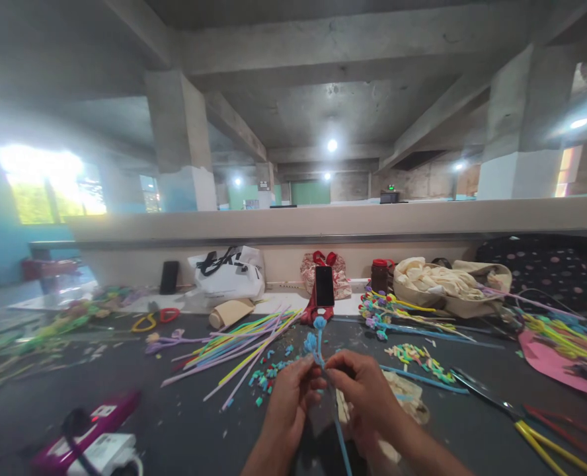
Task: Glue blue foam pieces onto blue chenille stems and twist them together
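My left hand [291, 396] and my right hand [367, 390] meet in front of me, both pinching a blue pipe-cleaner flower [319, 337]. Its curled blue tips stick up above my fingers, and a long blue stem [342, 439] runs down between my wrists. To the left of my hands lie small cut pieces of pipe cleaner [264, 378], blue, teal and red. Beneath my right forearm is a crumpled cream cloth [407, 396], partly hidden by the arm. Beyond my fingertips a phone [324, 285] leans upright on a red stand.
Loose coloured pipe cleaners [244, 344] spread left of centre; finished-looking flower bundles [380, 311] lie right. Scissors with yellow handles [526, 430] rest at front right. A purple power strip [92, 430] with a white plug sits front left. A white bag [227, 274] stands behind.
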Motion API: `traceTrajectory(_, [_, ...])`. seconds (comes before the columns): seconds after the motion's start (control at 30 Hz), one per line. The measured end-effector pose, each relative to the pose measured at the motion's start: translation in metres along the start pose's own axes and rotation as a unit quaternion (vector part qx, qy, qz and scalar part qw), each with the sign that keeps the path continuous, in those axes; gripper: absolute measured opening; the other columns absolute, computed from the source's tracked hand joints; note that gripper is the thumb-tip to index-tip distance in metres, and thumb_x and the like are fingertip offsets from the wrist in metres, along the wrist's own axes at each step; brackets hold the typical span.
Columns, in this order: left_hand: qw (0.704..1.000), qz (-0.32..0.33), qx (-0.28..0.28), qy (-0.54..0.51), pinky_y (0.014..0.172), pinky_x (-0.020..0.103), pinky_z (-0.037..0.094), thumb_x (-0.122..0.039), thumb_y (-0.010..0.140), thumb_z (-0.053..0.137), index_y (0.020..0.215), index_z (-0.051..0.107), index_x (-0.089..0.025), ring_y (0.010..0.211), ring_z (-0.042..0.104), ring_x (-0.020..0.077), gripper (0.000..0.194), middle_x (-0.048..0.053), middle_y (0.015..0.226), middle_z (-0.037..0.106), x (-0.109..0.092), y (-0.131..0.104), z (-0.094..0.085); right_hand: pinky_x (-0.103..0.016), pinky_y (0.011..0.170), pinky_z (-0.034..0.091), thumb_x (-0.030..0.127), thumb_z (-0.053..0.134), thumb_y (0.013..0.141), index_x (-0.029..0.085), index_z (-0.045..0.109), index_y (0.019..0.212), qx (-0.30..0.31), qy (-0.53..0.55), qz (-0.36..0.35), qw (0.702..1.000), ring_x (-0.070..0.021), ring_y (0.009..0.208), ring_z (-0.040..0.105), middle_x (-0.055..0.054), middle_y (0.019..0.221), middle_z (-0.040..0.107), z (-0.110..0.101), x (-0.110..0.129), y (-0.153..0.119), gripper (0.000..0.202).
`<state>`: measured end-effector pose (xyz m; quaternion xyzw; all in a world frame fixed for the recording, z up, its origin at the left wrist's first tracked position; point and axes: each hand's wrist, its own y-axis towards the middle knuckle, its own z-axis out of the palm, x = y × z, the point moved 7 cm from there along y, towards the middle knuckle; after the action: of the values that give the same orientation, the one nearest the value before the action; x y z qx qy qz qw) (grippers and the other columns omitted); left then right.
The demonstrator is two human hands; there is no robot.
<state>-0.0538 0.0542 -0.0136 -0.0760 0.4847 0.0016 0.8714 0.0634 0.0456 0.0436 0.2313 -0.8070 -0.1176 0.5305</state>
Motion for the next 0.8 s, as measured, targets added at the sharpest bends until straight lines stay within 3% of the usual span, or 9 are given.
traceTrajectory(0.3, [0.998, 0.017, 0.041, 0.039, 0.033, 0.011, 0.033, -0.026, 0.056, 0.068, 0.065, 0.056, -0.013, 0.037, 0.046, 0.0033, 0.020, -0.004, 0.048, 0.052, -0.003, 0.000, 0.005, -0.019, 0.054, 0.037, 0.015, 0.051, 0.073, 0.017, 0.063, 0.070, 0.005, -0.062, -0.055, 0.997, -0.0110, 0.058, 0.054, 0.001, 0.061, 0.061, 0.003, 0.005, -0.004, 0.013])
traceTrajectory(0.53, [0.992, 0.099, -0.048, 0.056, 0.040, 0.015, 0.038, -0.027, 0.054, 0.068, 0.060, 0.053, -0.014, 0.043, 0.049, 0.0068, 0.021, -0.005, 0.047, 0.052, -0.015, -0.002, -0.007, -0.021, 0.056, 0.036, 0.015, 0.048, 0.075, 0.018, 0.058, 0.073, 0.002, -0.211, -0.096, 0.973, -0.0131, 0.061, 0.055, -0.001, 0.067, 0.061, 0.011, 0.013, -0.014, 0.011])
traceTrajectory(0.63, [0.996, 0.078, -0.047, 0.011, 0.042, 0.017, 0.039, -0.025, 0.052, 0.068, 0.061, 0.052, -0.016, 0.043, 0.049, 0.0074, 0.020, -0.006, 0.046, 0.051, -0.011, -0.001, -0.006, -0.021, 0.059, 0.036, 0.012, 0.047, 0.075, 0.019, 0.058, 0.076, 0.028, -0.243, -0.125, 0.962, -0.0135, 0.068, 0.058, -0.002, 0.074, 0.063, 0.028, 0.011, -0.019, 0.013])
traceTrajectory(0.8, [0.999, 0.023, -0.014, -0.018, 0.041, 0.018, 0.036, -0.024, 0.052, 0.067, 0.056, 0.051, -0.015, 0.038, 0.045, 0.0064, 0.018, -0.006, 0.044, 0.052, -0.004, 0.002, -0.002, -0.023, 0.062, 0.037, 0.010, 0.048, 0.074, 0.021, 0.059, 0.077, 0.051, -0.336, -0.106, 0.934, -0.0159, 0.070, 0.060, -0.002, 0.077, 0.065, 0.046, 0.002, -0.020, 0.015])
